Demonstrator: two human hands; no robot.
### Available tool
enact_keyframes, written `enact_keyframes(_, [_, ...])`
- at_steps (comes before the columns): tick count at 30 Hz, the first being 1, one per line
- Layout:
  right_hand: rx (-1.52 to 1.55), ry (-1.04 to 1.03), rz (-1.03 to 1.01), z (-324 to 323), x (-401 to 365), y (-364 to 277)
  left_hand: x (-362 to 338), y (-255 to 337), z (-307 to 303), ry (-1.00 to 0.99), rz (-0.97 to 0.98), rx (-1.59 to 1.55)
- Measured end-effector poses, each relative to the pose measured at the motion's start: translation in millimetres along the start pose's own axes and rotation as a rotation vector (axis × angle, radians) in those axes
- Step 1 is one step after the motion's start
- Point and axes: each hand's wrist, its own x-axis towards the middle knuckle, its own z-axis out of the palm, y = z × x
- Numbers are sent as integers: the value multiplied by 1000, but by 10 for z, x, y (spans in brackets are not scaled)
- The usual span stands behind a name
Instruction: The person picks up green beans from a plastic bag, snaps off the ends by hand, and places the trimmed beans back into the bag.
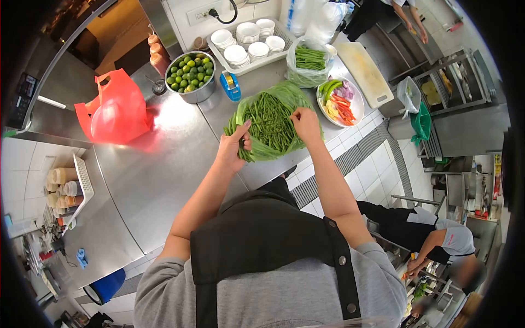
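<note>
A clear plastic bag stands open on the steel counter in front of me, filled with thin green beans. My left hand grips the near left side of the bag, thumb up along its rim. On the right side, my right hand is closed in a pinch at the bag's edge beside the beans; its fingertips are partly hidden. Behind the bag lies a blue tape dispenser. To the right are a second bag of cut green beans and a white plate of sliced vegetables.
A metal bowl of limes, a tray of stacked white cups and sauce bottles stand at the back. A red plastic bag sits left; a cutting board lies right. Co-workers stand at right, one in a black apron.
</note>
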Motion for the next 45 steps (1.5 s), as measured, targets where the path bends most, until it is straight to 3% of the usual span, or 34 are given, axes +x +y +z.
enact_keyframes(4, [-158, 147, -72, 100, -65, -73, -20, 9, 21, 17, -1, -33])
enact_keyframes(7, [-183, 8, 25, 68, -30, -47, -54, 39, 50, -6, 14, 9])
enact_keyframes(14, [147, 30, 56, -105, -143, -189, -21, -18, 55, -67, 11, 103])
enact_keyframes(22, [656, 210, -118, -147, -230, -702, 269, -124, 366, -30, 272, 314])
enact_keyframes(26, [653, 164, -101, -184, -295, -913, 292, -75, 630, 21, 395, 323])
enact_keyframes(29, [435, 152, -196, -265, -305, -929, 330, -44, 639, 37, 428, 282])
enact_keyframes(35, [746, 96, -275, -425, -185, -970, 387, -1, 522, 21, 643, 481])
enact_keyframes(42, [481, 114, -388, -511, -160, -1180, 272, 29, 484, 47, 677, 844])
enact_keyframes(45, [663, 7, -217, -427, -176, -1116, 281, 10, 417, 27, 829, 920])
